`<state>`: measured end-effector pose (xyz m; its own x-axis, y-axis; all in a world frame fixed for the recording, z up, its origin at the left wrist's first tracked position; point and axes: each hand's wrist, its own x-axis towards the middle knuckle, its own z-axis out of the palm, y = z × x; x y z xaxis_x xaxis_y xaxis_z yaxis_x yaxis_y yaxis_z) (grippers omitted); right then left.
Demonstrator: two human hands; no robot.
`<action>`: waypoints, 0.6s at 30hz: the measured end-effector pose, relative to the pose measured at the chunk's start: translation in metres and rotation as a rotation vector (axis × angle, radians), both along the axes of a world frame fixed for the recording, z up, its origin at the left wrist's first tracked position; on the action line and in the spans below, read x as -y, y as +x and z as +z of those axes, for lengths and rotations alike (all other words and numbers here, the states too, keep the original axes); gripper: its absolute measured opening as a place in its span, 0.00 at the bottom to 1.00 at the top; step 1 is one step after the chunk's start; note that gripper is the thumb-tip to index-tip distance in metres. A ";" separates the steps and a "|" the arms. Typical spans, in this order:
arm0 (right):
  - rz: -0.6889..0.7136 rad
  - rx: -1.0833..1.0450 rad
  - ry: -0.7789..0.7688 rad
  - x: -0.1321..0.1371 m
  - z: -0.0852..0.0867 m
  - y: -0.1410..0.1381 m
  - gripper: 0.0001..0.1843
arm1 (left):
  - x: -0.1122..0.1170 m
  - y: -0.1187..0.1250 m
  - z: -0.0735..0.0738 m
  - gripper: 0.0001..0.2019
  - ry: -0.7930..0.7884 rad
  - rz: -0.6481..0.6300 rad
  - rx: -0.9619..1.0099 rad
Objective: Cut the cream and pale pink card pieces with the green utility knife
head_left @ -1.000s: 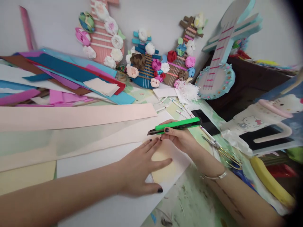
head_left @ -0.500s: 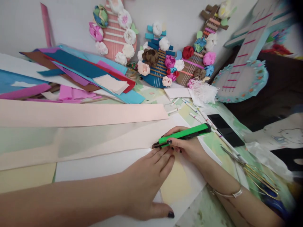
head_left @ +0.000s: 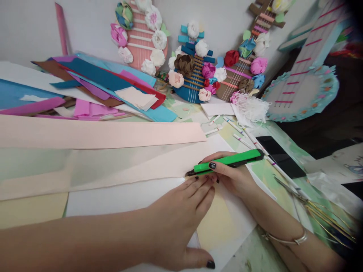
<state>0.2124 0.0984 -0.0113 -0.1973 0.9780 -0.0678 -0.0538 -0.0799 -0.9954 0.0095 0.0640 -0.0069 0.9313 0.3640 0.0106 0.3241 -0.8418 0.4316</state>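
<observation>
My right hand is closed around a green box cutter. The cutter's dark tip points left and meets the lower edge of a pale peach sheet. My left hand lies flat, palm down and thumb apart, on white paper just below that edge. Its fingertips are close beneath the cutter's tip and partly hidden by the right hand. A peach strip runs above, lying along the sheet's far side. Whether the blade is out is too small to tell.
Coloured paper is piled at the back left. Several flower-covered paper instruments lean along the wall. On the right lie a black phone, gold-handled scissors and thin white sticks. A pale yellow piece is on the white paper.
The camera view has shifted, so most things appear slightly farther right. My right hand's grip on the box cutter looks slightly adjusted, the tip staying near the sheet's edge. My left hand stays flat.
</observation>
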 end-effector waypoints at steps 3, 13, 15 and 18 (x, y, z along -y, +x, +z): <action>0.013 -0.003 0.020 0.000 -0.001 0.001 0.12 | -0.001 0.000 0.001 0.47 -0.001 -0.002 -0.004; 0.013 -0.002 0.042 -0.001 -0.001 0.000 0.09 | -0.001 -0.001 -0.002 0.47 0.003 -0.002 0.019; 0.017 0.008 0.051 -0.001 -0.002 0.002 0.09 | -0.001 0.000 -0.003 0.47 0.008 -0.001 0.014; 0.032 0.045 0.063 -0.002 -0.003 0.004 0.10 | -0.001 0.001 -0.003 0.47 0.014 0.004 0.019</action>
<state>0.2162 0.1000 -0.0147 -0.2265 0.9739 -0.0158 -0.0073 -0.0179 -0.9998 0.0101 0.0648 -0.0102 0.9294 0.3675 0.0339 0.3193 -0.8467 0.4257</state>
